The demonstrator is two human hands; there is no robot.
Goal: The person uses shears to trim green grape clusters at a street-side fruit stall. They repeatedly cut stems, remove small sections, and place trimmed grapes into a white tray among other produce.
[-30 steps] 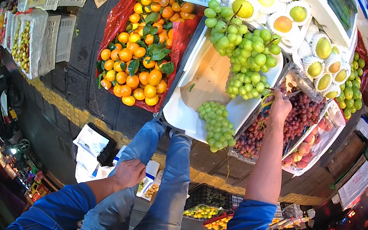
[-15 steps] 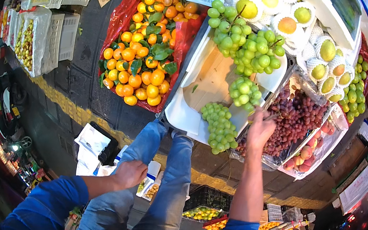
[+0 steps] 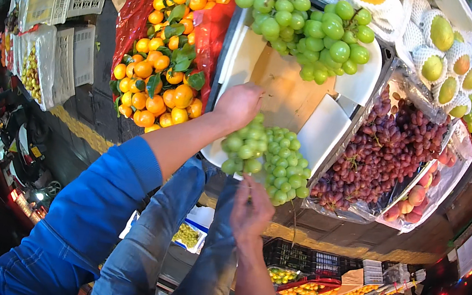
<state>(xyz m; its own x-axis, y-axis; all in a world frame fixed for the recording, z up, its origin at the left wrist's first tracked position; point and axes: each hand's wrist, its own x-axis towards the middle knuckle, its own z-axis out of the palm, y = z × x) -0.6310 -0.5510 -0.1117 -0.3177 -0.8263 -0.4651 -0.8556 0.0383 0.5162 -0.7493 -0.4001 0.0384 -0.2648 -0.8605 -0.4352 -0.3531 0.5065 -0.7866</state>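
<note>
Over the white-lined tray [image 3: 321, 134], my left hand [image 3: 238, 105] is closed on the top of a small green grape bunch [image 3: 244, 143], which hangs at the tray's front. Just below that bunch, my right hand [image 3: 252, 209] has its fingertips drawn together near a small pale piece; what they hold is too blurred to make out. Another green bunch [image 3: 286, 168] lies right beside them at the tray's front edge. Larger green bunches [image 3: 336, 41] fill the back of the tray, whose pale wooden bottom shows between.
Mandarins [image 3: 159, 94] in a red-lined crate sit left of the tray; red grapes [image 3: 380, 150] and peaches [image 3: 416, 197] lie right. Foam-netted pears [image 3: 432, 66] are at upper right. White stacked crates [image 3: 83, 53] stand far left, and black crates [image 3: 287, 257] beyond my legs.
My left hand has risen from my thigh onto a grape bunch, now nearer the tray's front-left. My right hand, earlier on yellow-handled scissors at the tray's right, has moved down and left below that bunch.
</note>
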